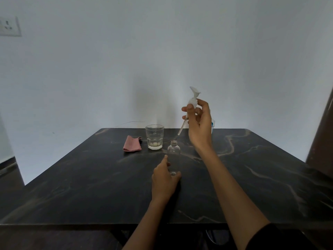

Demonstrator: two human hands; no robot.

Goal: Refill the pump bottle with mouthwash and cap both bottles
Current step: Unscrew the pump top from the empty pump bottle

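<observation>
Head view: one pump bottle [173,156], one glass [154,136].

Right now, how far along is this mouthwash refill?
Early. Done: the pump head is off, held up by the right hand with its tube clear of the neck. In hand: the left hand grips the clear pump bottle, standing open and apparently empty. Left: pouring, then capping both; the mouthwash bottle is mostly hidden behind the right hand.

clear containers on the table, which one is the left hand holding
The small clear pump bottle, uncapped and near the table's middle; the left hand grips its base. The drinking glass stands untouched farther back, beside the pink cloth.
</observation>
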